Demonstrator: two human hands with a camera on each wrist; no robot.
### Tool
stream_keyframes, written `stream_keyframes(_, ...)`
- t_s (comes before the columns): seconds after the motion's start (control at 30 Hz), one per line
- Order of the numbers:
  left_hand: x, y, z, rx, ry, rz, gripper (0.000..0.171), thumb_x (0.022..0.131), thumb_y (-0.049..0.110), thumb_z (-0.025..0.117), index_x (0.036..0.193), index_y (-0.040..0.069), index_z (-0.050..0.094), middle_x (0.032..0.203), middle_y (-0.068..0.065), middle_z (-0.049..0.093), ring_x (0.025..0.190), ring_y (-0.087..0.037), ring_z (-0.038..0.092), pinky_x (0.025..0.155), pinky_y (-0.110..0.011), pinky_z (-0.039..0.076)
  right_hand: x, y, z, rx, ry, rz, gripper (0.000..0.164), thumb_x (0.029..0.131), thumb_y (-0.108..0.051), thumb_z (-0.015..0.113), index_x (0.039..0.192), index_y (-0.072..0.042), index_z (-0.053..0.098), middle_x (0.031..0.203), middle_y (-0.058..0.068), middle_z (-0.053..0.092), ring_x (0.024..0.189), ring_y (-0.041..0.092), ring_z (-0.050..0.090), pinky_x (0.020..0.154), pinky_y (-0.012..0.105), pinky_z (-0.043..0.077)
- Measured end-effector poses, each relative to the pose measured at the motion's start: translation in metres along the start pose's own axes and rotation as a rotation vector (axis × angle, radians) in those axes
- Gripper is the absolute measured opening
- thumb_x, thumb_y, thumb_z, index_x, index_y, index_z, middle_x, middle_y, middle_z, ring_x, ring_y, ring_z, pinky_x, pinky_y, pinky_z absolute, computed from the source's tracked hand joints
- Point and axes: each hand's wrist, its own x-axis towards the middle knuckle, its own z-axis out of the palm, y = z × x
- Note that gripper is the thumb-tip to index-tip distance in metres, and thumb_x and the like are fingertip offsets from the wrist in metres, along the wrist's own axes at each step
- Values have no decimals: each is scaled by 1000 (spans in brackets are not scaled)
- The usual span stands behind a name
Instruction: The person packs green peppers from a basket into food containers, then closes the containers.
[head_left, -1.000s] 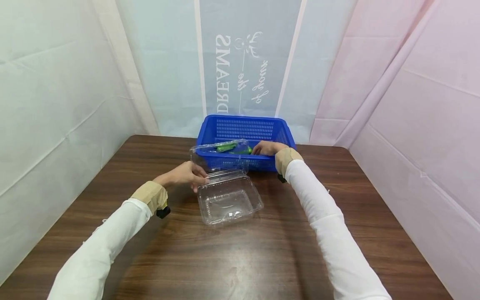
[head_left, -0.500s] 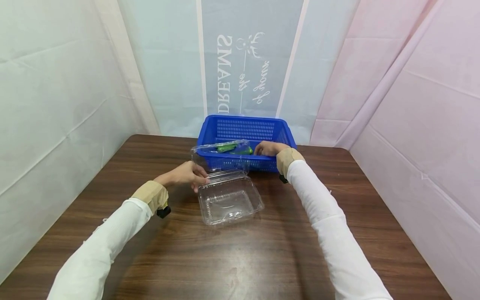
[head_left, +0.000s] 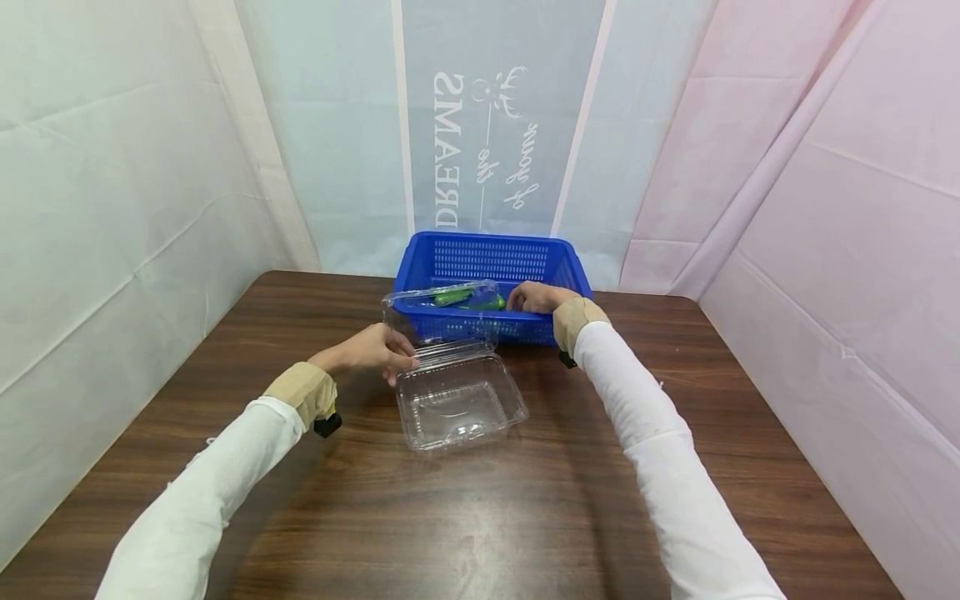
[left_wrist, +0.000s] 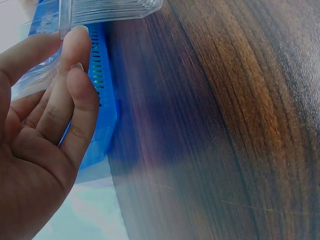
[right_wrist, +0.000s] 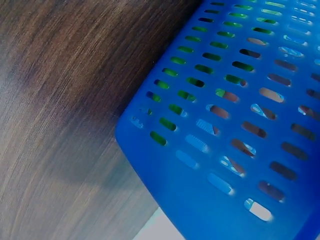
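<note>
A clear plastic clamshell container (head_left: 459,404) lies with its lid raised, on the table before a blue basket (head_left: 491,254). My left hand (head_left: 375,348) pinches the container at its hinge side; in the left wrist view, thumb and index fingertip (left_wrist: 77,42) meet at the plastic edge. Over the basket's front wall reaches my right hand (head_left: 536,296), fingers pointing down beside long green vegetables (head_left: 453,296). That wall hides the fingertips, so I cannot tell whether they grip anything. Through its slots, the right wrist view shows bits of green and of fingers.
The brown wooden table (head_left: 465,517) extends toward me and to both sides. Behind the basket hangs a printed cloth (head_left: 487,125), and pale cloth walls (head_left: 840,333) flank the table. The raised lid overlaps the basket's front rim in the head view.
My right hand has shifted very slightly to the right inside the basket. The left hand and the container have stayed where they were.
</note>
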Motion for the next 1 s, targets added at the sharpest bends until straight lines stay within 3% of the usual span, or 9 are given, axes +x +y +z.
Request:
stream_keyframes(0.2,0,0,0,10,-4,-7,27,92,17,73,106,-5,71,81,-9,72,58,-21,67,68,-52,58,-4,-2,-2,-25,67,-23,40,88,19,42,116,4,67,118,23,63,111,34,59,94,45,50)
stream_keyframes(0.33,0,-1,0,19,-2,2,27,92,19,72,107,-5,71,81,-8,72,58,-21,67,69,-53,58,-8,-3,-5,-40,142,-40,27,92,9,59,117,2,67,113,20,65,107,32,60,91,44,52)
stream_keyframes(0.47,-1,-1,-1,5,-6,1,28,92,18,72,107,-6,71,82,-9,72,58,-21,67,70,-56,57,-13,-4,-9,-55,215,-54,26,91,-3,71,117,1,68,107,17,65,101,30,60,88,43,51)
stream_keyframes(0.63,0,-1,-1,-7,-3,-5,30,92,18,73,107,-7,70,82,-12,72,58,-22,67,70,-54,57,-22,-6,-13,-65,288,-88,28,91,-8,72,118,1,67,103,16,65,97,30,60,84,45,51)
stream_keyframes(0.87,2,-2,-2,-10,-6,-5,29,92,17,73,107,-7,70,84,-13,72,59,-22,67,69,-53,58,-37,-17,-15,-227,393,-201,28,93,-13,72,118,-2,68,101,13,61,92,28,55,81,45,48)
stream_keyframes(1.0,2,-1,-1,-2,-4,8,29,92,17,73,108,-7,71,87,-12,73,59,-21,68,68,-52,58,-44,-24,-16,-258,435,-220,29,94,-13,70,120,-2,66,101,13,59,90,27,53,77,44,47)
